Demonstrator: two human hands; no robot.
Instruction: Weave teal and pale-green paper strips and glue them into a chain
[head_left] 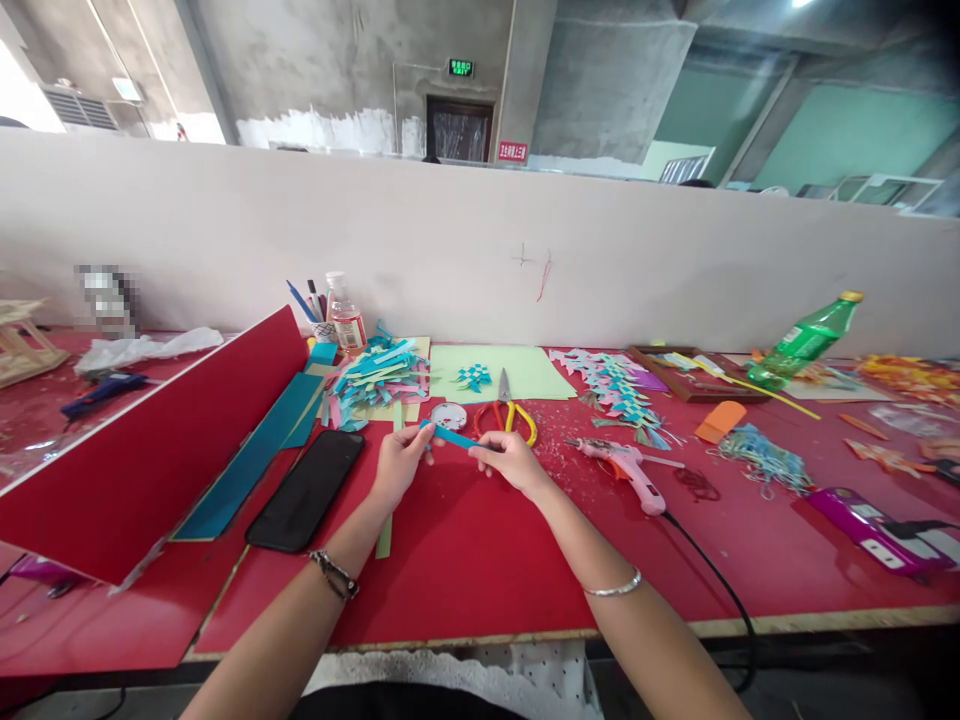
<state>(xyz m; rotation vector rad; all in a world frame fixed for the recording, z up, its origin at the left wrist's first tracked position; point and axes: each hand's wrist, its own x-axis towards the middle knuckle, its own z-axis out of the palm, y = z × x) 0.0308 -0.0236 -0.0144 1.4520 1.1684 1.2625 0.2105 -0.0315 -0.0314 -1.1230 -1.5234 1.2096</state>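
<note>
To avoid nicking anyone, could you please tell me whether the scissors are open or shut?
The scissors look shut: their blades lie together, forming a single point.

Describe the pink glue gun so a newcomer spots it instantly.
On the red table, look just right of the right hand pinching the blue strip. The glue gun lies there, nozzle pointing left, black cord trailing off the table's front. Its pink pistol shape sets it apart from the scissors and purple power strip.
</note>
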